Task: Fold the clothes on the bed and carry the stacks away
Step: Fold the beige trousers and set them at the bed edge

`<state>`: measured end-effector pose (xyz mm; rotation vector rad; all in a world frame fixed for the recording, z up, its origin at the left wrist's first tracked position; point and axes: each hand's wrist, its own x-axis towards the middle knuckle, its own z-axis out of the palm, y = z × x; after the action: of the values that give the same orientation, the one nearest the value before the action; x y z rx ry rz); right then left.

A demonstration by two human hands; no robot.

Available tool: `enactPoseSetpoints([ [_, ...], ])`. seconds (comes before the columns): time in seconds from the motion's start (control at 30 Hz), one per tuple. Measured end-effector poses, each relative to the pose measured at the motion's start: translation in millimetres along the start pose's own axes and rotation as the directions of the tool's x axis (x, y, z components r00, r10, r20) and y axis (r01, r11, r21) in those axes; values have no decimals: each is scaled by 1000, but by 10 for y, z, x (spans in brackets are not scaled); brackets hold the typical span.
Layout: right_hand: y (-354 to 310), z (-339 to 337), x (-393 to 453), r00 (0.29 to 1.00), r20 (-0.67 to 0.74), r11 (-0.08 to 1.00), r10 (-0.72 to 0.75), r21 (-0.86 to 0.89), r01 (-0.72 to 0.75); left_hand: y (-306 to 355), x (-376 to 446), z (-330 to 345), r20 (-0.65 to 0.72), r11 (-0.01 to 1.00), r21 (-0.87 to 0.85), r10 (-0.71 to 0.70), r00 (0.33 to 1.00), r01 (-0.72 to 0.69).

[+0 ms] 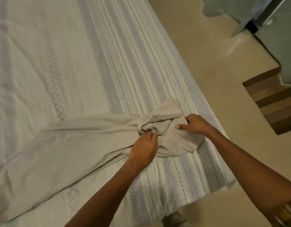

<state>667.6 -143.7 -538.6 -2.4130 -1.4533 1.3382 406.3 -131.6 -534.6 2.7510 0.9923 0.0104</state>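
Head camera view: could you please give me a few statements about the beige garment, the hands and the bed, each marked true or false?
1. The beige fabric garment lies neatly folded in a square stack. False: it is spread out long and bunched at one end.
2. The left hand grips the bunched fabric. True.
3. The right hand hangs off the bed, holding nothing. False: it grips the garment's bunched end.
4. The garment rests on a white bedspread with grey woven stripes. True.
5. The wooden steps stand on the bed. False: they stand on the floor beside it.
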Motion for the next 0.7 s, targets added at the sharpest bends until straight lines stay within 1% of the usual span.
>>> enactPoseSetpoints([
  [0.03,8,-55,34,999,40,999,-35,6,35,-6,0,20,47,999,18,-50,998,49],
  [0.07,32,-126,46,997,45,996,-60,65,57,-22,6,19,69,994,23,-106,992,104],
  [0.1,69,-219,36,997,33,982,-72,180,65,-37,21,0,52,986,13,-165,985,164],
  [0.13,104,-306,23,997,18,945,-75,320,66,-58,37,-44,-2,975,2,-223,975,223],
  [0.17,137,-382,16,998,0,900,-59,432,53,-80,72,-99,-87,965,5,-261,961,262],
  [0.2,173,-439,17,999,-43,877,-22,479,40,-92,136,-155,-177,958,28,-276,945,285],
  [0.23,211,-464,37,992,-119,909,29,417,24,-102,226,-209,-246,951,57,-281,927,304],
  [0.27,267,-446,83,973,-217,959,82,283,-18,-109,343,-244,-279,942,75,-294,914,326],
  [0.3,308,-392,116,940,-321,986,118,149,-73,-118,466,-259,-269,933,66,-324,907,353],
  [0.33,333,-340,148,906,-404,992,129,56,-116,-118,601,-267,-215,923,28,-368,904,383],
  [0.37,343,-276,154,883,-453,992,125,26,-127,-121,714,-259,-125,907,0,-417,900,420],
  [0.43,343,-209,155,870,-480,993,111,26,-112,-156,889,-215,32,875,-23,-484,875,484],
  [0.5,329,-191,164,867,-490,996,92,34,-87,-275,994,-184,127,825,-113,-540,832,553],
  [0.53,336,-195,172,865,-496,997,81,35,-73,-360,1030,-179,139,803,-146,-562,816,578],
  [0.57,350,-191,179,860,-506,998,64,31,-56,-445,1048,-216,118,800,-151,-569,814,581],
  [0.6,371,-187,190,853,-519,999,49,24,-43,-535,1056,-277,55,808,-137,-572,819,573],
  [0.63,386,-178,201,847,-531,1000,30,16,-25,-637,1031,-372,-16,804,-138,-586,810,579],
  [0.7,401,-178,215,833,-553,1000,10,12,-3,-882,965,-645,-148,771,-202,-633,759,604],
])
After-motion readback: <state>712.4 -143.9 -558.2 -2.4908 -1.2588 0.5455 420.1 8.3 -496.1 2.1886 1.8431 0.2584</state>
